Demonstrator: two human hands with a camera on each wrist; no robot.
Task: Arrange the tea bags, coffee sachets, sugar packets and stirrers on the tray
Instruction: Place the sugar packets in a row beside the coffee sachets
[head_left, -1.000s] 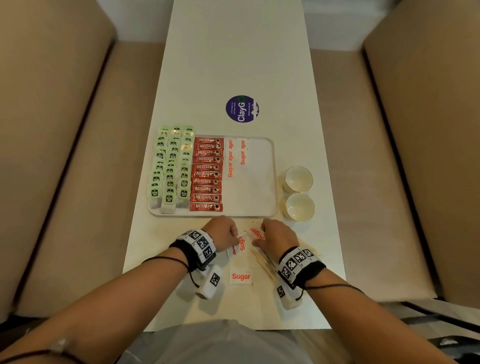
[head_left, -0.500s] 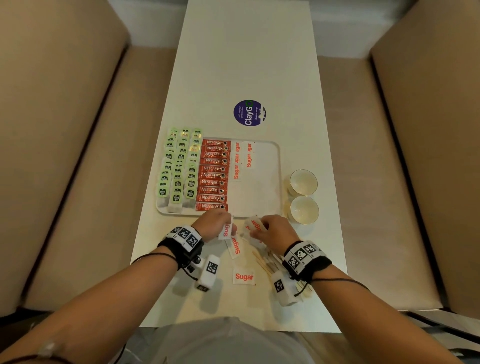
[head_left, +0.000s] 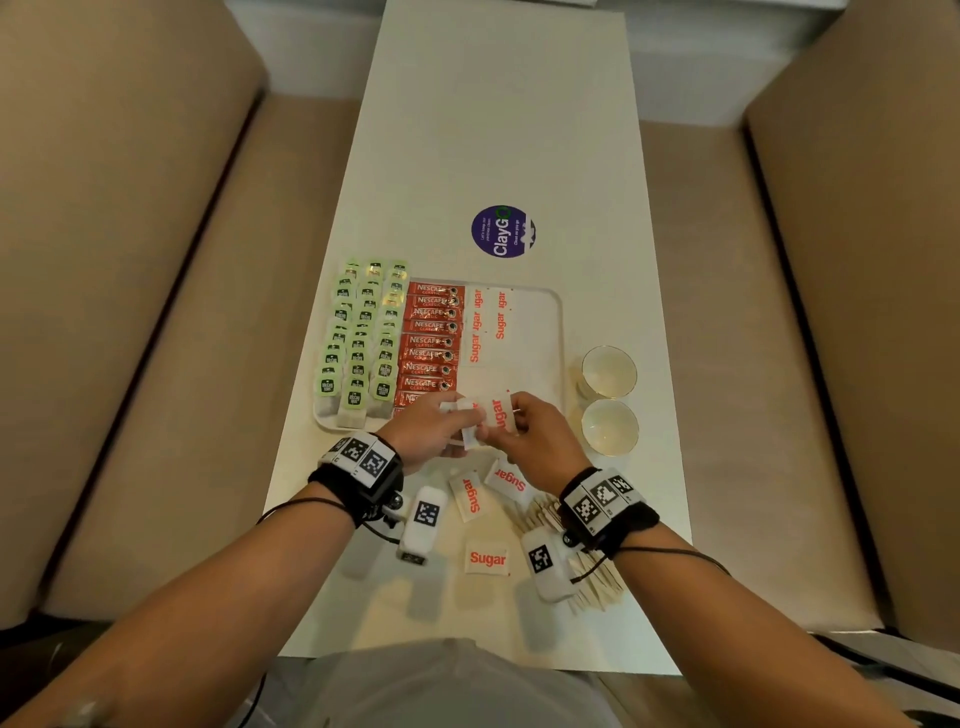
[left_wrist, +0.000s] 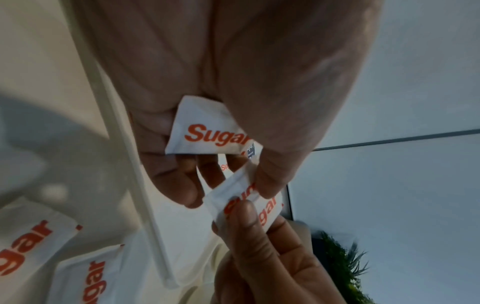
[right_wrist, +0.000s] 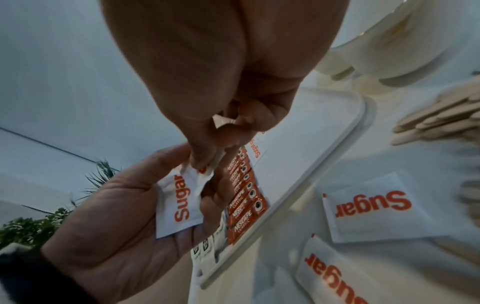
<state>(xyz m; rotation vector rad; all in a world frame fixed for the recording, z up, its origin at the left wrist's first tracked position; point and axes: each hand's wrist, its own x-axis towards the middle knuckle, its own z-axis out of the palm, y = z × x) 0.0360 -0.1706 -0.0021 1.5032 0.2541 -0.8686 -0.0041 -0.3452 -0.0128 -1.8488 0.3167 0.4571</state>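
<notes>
A white tray (head_left: 560, 332) holds rows of green tea bags (head_left: 361, 338), red coffee sachets (head_left: 428, 340) and a few sugar packets (head_left: 488, 322). Over its near edge my two hands meet. My left hand (head_left: 428, 426) holds one sugar packet (left_wrist: 205, 133) in its curled fingers. My right hand (head_left: 537, 434) pinches a second sugar packet (head_left: 501, 413) between thumb and fingers, and my left thumb also touches it. Three more sugar packets (head_left: 487, 558) lie on the table in front of the tray. Wooden stirrers (head_left: 592, 577) lie partly hidden under my right wrist.
Two white cups (head_left: 609, 371) stand right of the tray, close to my right hand. A purple round sticker (head_left: 503, 231) sits beyond the tray. Padded beige benches (head_left: 156, 312) flank the narrow white table (head_left: 493, 130).
Both hands rose from the loose packets on the table and moved forward to the tray's near edge, each carrying a sugar packet; they now meet.
</notes>
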